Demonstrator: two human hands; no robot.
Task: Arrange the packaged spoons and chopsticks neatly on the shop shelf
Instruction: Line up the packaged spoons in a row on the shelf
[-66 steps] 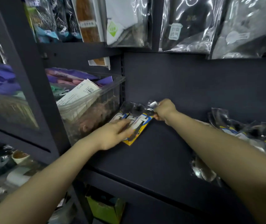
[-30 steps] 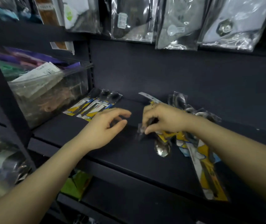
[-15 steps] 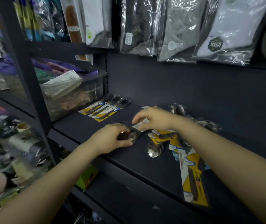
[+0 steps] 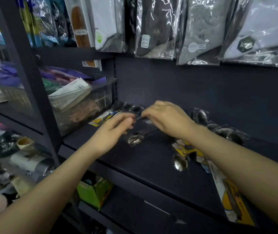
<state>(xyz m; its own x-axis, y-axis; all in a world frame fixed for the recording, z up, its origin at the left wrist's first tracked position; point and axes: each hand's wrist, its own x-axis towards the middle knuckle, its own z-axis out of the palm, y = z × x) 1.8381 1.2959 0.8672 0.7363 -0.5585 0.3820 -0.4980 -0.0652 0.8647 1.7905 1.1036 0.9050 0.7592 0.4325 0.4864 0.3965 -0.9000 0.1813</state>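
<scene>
Head view, landmark: the dark shelf (image 4: 151,166) I am working at.
My left hand (image 4: 111,134): above the shelf's middle, fingers curled in, tips pinching one end of a clear-wrapped spoon packet (image 4: 135,138).
My right hand (image 4: 166,119): just beside the left, a ring on one finger, fingers bent, thumb and forefinger pinching the same packet's other end.
Held packet: it hangs between my hands, spoon bowl low and near the shelf board; whether it touches I cannot tell.
Arranged packets (image 4: 116,112): at the shelf's back left, in a row, beside the clear bin (image 4: 84,105).
Loose pile (image 4: 219,149): on the shelf's right part, under my right forearm, packets lying crossed.
Above the shelf: bagged socks (image 4: 199,31) hanging.
</scene>
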